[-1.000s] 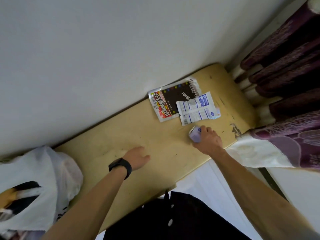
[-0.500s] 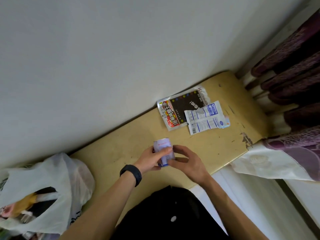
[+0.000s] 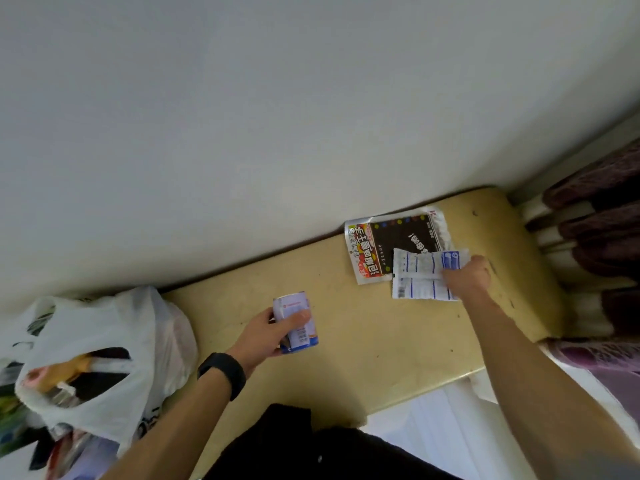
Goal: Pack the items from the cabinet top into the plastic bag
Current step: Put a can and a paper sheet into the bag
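White sachet [image 3: 420, 276]: flat, limp, light, probably slick film; right hand [image 3: 467, 279] pinches the edge beneath its fingers, left hand [image 3: 266, 336] grips small can [image 3: 295, 322].

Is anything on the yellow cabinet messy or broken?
A little. The white-and-blue packet, held by the right hand, lies crooked across a corner of the dark snack packet. The cabinet top shows small dark scuffs near its right end. Nothing is spilled.
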Motion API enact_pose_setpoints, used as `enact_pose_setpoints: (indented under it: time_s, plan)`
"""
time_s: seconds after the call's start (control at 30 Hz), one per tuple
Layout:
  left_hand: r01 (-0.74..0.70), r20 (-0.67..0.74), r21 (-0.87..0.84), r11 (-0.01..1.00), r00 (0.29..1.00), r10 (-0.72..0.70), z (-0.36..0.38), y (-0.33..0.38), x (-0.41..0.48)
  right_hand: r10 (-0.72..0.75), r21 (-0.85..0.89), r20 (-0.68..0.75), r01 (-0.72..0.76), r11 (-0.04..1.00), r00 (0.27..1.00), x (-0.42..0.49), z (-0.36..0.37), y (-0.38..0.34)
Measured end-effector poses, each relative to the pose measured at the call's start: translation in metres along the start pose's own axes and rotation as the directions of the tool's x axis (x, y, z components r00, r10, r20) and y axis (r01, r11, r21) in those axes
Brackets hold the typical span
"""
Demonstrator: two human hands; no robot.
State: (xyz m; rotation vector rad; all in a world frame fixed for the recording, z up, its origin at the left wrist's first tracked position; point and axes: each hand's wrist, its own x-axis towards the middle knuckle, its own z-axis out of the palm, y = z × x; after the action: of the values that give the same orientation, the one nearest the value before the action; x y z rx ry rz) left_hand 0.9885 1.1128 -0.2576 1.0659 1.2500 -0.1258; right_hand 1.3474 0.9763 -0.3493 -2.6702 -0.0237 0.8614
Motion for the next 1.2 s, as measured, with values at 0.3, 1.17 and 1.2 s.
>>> enact_pose_setpoints:
  time_s: [0.3,1.17,1.2]
  plan:
    - [-0.020,-0.017,-0.071,0.997,1.000,0.019,-0.027,-0.019,-0.034,-0.209,0.452,0.097,0.144,0.880,0.973,-0.133,-0.005,0.001]
    - [-0.224,-0.618,0.082,0.971,0.753,0.225,-0.263,-0.152,-0.224,-0.472,0.640,0.764,-0.609,0.469,0.439,-0.415,0.148,-0.111]
    - [-0.193,-0.617,0.114,0.975,0.755,0.222,-0.267,-0.157,-0.219,-0.468,0.641,0.764,-0.603,0.475,0.443,-0.419,0.149,-0.110]
